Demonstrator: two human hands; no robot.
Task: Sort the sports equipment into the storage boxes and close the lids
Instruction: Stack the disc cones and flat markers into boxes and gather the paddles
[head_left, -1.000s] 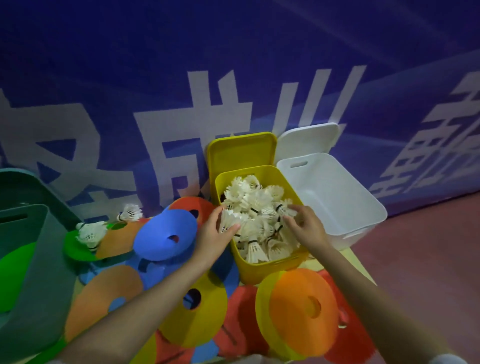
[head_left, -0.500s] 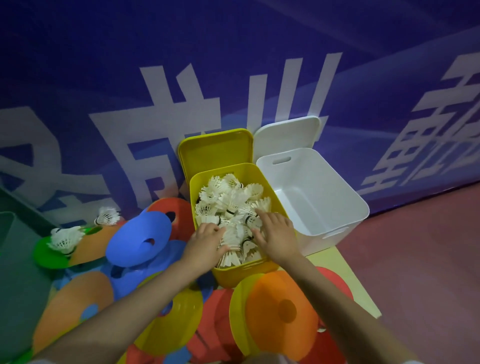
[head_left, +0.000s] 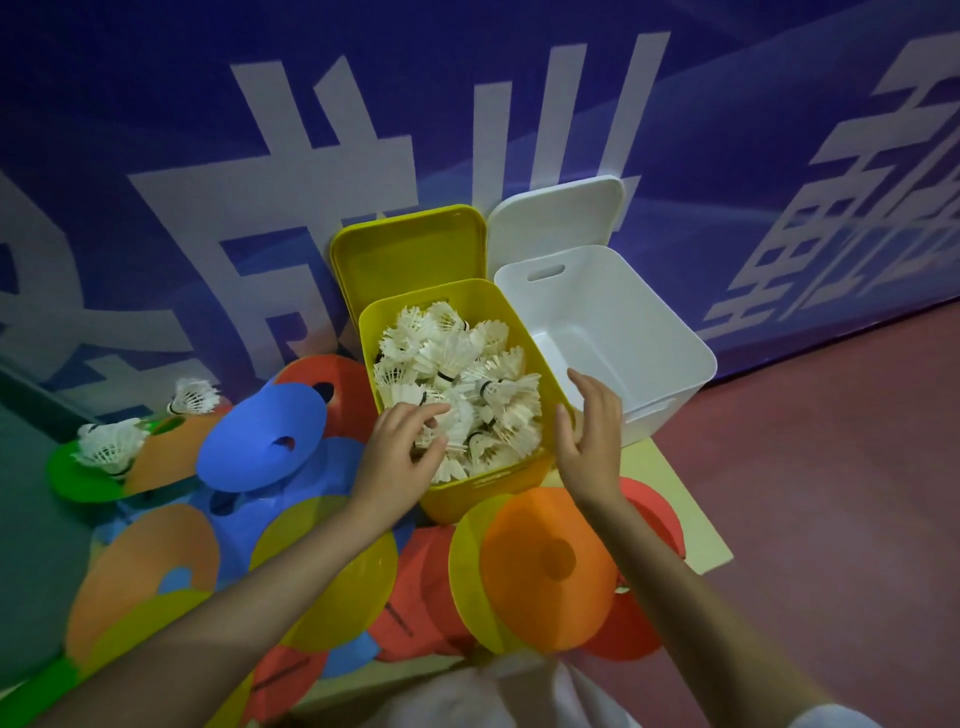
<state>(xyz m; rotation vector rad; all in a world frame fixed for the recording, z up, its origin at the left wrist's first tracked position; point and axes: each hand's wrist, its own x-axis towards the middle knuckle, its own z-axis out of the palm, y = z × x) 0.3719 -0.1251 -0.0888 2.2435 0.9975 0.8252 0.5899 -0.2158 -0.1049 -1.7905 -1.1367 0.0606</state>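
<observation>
A yellow box (head_left: 483, 480) stands against the wall, full of white shuttlecocks (head_left: 457, 364), its yellow lid (head_left: 410, 260) propped open behind it. My left hand (head_left: 400, 457) reaches over the box's near left corner, its curled fingers in the shuttlecocks. Over the box's right rim my right hand (head_left: 589, 431) hovers with relaxed fingers, holding nothing. Beside it, an empty white box (head_left: 654, 374) has its white lid (head_left: 556, 213) up. Two shuttlecocks (head_left: 111, 444) lie on discs at the left.
Flat cone discs in blue (head_left: 265, 436), orange (head_left: 550, 561), yellow (head_left: 332, 582), red and green (head_left: 78, 475) are scattered over the floor in front of the boxes. A blue banner wall (head_left: 260, 130) stands behind. Reddish floor (head_left: 831, 467) lies to the right.
My right hand has lifted off the shuttlecocks and moved to the box's right rim. My left hand stays at the near left corner. The view has shifted left.
</observation>
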